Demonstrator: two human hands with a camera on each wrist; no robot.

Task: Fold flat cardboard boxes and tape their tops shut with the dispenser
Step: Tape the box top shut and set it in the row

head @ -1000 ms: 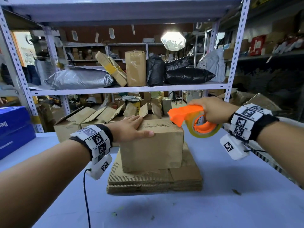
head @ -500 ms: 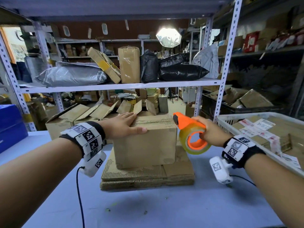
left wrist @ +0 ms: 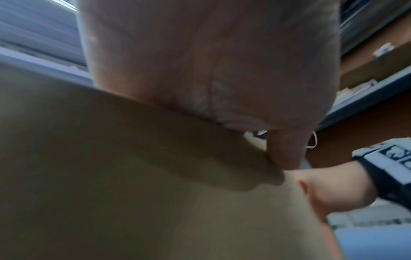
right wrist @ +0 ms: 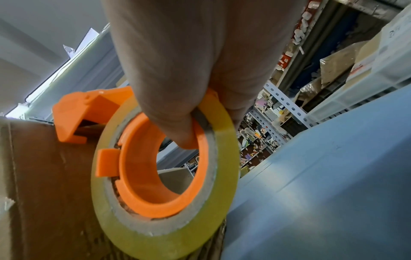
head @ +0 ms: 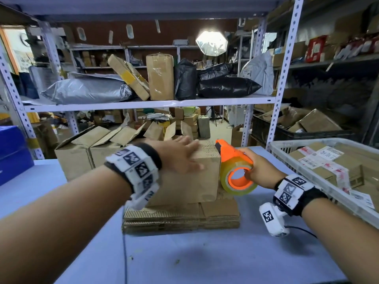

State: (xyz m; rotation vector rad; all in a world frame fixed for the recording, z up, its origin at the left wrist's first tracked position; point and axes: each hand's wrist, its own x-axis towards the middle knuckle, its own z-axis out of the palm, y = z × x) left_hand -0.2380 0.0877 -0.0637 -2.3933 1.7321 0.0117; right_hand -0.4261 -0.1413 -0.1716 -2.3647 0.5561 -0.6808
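Observation:
A folded cardboard box (head: 184,181) stands on a stack of flat cardboard (head: 180,218) in the middle of the blue table (head: 205,259). My left hand (head: 178,155) lies flat on the box top with straight fingers, the thumb over the near edge; in the left wrist view the palm (left wrist: 200,70) presses the box (left wrist: 111,176). My right hand (head: 258,171) grips the orange tape dispenser (head: 235,169) with its yellowish roll against the box's right side. In the right wrist view the thumb hooks through the dispenser core (right wrist: 160,172), and the orange cutter head (right wrist: 89,112) touches the box's top edge.
Open cardboard boxes (head: 86,148) stand behind the stack. A white crate (head: 328,187) with labelled parcels sits at the right table edge. A blue box (head: 12,150) is at far left. Shelf uprights (head: 281,78) and a loaded shelf (head: 143,103) rise behind.
My right hand has brought the dispenser down and left, from above the box's right corner to against its right side. The left hand stays flat on the box top.

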